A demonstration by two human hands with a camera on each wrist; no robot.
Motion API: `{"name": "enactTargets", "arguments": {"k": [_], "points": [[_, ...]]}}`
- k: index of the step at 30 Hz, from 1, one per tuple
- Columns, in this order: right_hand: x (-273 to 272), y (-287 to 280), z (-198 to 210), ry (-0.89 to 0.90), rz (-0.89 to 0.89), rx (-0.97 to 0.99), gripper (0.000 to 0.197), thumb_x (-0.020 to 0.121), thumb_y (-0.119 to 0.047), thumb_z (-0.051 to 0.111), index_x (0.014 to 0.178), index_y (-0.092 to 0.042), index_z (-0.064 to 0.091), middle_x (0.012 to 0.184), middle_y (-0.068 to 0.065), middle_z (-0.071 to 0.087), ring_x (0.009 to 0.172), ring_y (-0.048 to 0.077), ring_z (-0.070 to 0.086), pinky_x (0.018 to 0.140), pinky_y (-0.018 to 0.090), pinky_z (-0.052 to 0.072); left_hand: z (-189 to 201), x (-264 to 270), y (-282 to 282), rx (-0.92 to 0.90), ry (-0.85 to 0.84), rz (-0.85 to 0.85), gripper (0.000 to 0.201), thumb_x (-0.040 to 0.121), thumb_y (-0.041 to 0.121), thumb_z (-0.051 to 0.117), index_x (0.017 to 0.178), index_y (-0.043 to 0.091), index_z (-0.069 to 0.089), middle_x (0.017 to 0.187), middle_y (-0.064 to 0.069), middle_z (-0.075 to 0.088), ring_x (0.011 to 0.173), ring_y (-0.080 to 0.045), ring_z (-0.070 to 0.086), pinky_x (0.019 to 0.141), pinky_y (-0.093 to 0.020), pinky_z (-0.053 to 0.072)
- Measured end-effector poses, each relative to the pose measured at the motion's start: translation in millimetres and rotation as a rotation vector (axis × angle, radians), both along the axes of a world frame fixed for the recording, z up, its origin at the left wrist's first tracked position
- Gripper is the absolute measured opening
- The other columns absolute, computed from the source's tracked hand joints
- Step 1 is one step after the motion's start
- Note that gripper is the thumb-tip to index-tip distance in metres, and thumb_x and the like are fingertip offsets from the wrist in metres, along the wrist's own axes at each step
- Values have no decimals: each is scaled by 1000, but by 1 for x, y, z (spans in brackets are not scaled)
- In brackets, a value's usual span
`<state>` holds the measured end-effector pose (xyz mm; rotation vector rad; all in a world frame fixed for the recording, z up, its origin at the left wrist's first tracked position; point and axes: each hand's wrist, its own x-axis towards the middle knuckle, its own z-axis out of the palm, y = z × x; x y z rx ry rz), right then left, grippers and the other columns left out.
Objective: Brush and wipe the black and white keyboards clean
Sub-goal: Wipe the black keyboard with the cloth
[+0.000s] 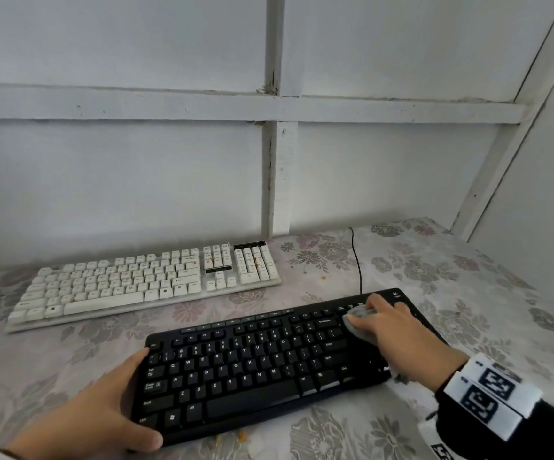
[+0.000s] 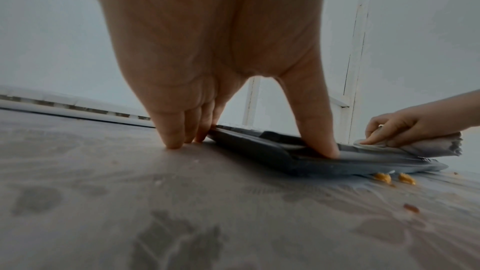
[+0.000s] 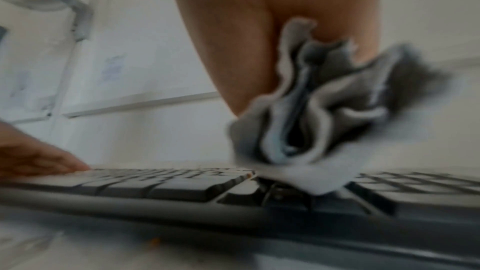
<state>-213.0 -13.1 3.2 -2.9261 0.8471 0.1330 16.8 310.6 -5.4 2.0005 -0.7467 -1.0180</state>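
Note:
The black keyboard (image 1: 252, 370) lies near the table's front edge, angled slightly. My left hand (image 1: 116, 400) clasps its left end, thumb at the front corner and fingers at the far corner. In the left wrist view the thumb (image 2: 322, 143) presses on the black keyboard (image 2: 259, 151) and the fingertips touch the table beside it. My right hand (image 1: 391, 323) holds a bunched grey cloth (image 1: 360, 322) pressed on the keys at the right end. The cloth (image 3: 324, 114) looks blurred in the right wrist view. The white keyboard (image 1: 129, 280) lies behind, to the left, untouched.
A floral tablecloth (image 1: 435, 267) covers the table. A black cable (image 1: 357, 260) runs from the black keyboard toward the white panelled wall. Orange crumbs (image 1: 241, 435) lie at the keyboard's front edge, and the same crumbs (image 2: 383, 178) show in the left wrist view.

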Motion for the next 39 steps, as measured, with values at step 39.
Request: {"name": "enactTargets", "arguments": {"k": [39], "points": [[-26, 5, 77, 485, 109, 63, 27, 90, -17, 49, 109, -22, 68, 90, -11, 45, 86, 16, 52, 70, 23, 41, -5, 5, 3, 58, 24, -16, 154, 7, 49, 90, 142, 34, 17, 120, 22, 49, 106, 0, 55, 82, -17, 46]]}}
